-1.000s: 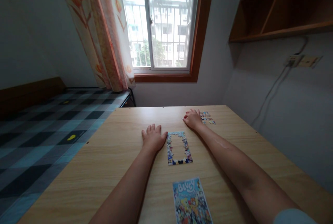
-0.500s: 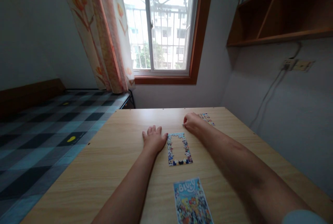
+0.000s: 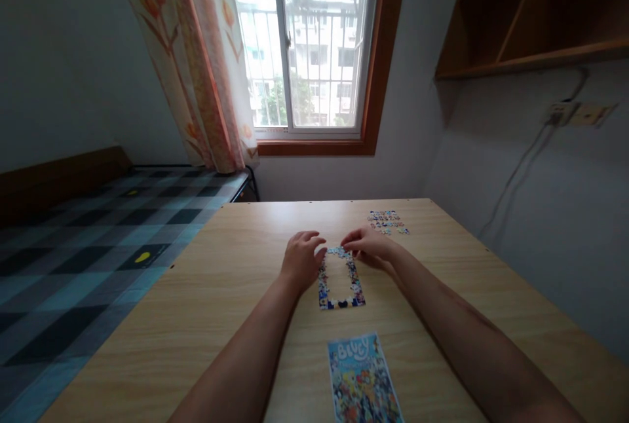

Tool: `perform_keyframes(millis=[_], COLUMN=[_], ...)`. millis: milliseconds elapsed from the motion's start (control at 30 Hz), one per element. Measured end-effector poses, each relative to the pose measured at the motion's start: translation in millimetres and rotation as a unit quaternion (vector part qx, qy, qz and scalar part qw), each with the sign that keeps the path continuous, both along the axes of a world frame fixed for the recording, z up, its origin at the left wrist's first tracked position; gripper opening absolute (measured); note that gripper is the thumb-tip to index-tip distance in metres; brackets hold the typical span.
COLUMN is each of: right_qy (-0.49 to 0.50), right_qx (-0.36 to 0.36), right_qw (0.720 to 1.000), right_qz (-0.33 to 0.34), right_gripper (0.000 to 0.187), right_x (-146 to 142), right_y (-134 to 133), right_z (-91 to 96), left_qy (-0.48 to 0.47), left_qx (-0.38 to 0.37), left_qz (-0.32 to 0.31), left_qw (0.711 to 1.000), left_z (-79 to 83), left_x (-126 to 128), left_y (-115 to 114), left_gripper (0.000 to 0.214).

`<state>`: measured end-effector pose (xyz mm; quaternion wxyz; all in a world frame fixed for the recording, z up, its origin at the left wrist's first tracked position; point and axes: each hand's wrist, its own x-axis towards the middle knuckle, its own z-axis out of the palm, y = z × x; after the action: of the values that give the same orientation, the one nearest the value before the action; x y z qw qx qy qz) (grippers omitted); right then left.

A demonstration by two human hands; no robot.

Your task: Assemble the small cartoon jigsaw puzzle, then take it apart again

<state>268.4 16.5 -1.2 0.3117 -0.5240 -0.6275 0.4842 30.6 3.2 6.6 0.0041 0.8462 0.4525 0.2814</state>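
Observation:
A jigsaw puzzle frame, with its border joined and bare table showing in its middle, lies flat on the wooden table. My left hand rests at its upper left corner, fingers apart and slightly bent, holding nothing. At the upper right corner my right hand is pinched on a small puzzle piece, mostly hidden by the fingertips. Several loose puzzle pieces are laid out in rows beyond my right hand. Closer to me lies a colourful picture card with "Bluey" lettering.
The wooden table reaches toward the wall below the window. A bed with a checked cover stands along the left side. On the right wall are a wooden shelf and a socket with a cable.
My right hand has come back from beside the loose pieces to the puzzle's upper right corner. My left hand has lifted from lying flat and shifted right to the puzzle's edge.

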Motion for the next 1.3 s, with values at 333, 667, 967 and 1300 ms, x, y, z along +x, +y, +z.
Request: perform_keyframes(millis=[333,667,967,1300], right_qy=[-0.004,-0.023,-0.137,-0.187], right_qx=[0.047,0.153,0.259,0.323], right_qw=[0.994,0.986,0.951,0.922], right_qz=[0.094,0.06,0.094,0.101], right_gripper=[0.042,0.03,0.016,0.014], right_x=[-1.3,0.4,-7.2,-15.3], right_y=[-3.2,5.7,-5.1,-9.0], right_z=[8.0,5.5,12.4,12.6], left_qy=[0.012,-0.006,-0.022,-0.041], left_qx=[0.029,0.034,0.014,0.0], left_qz=[-0.124,-0.108,-0.083,-0.078], left_qw=[0.992,0.994,0.996,0.996], left_z=[1.9,0.0,-2.1,-5.1], left_x=[7.7,6.6,5.6,4.9], left_y=[-6.0,-4.5,-2.1,0.8], left_gripper=[0.022,0.011,0.009,0.009])
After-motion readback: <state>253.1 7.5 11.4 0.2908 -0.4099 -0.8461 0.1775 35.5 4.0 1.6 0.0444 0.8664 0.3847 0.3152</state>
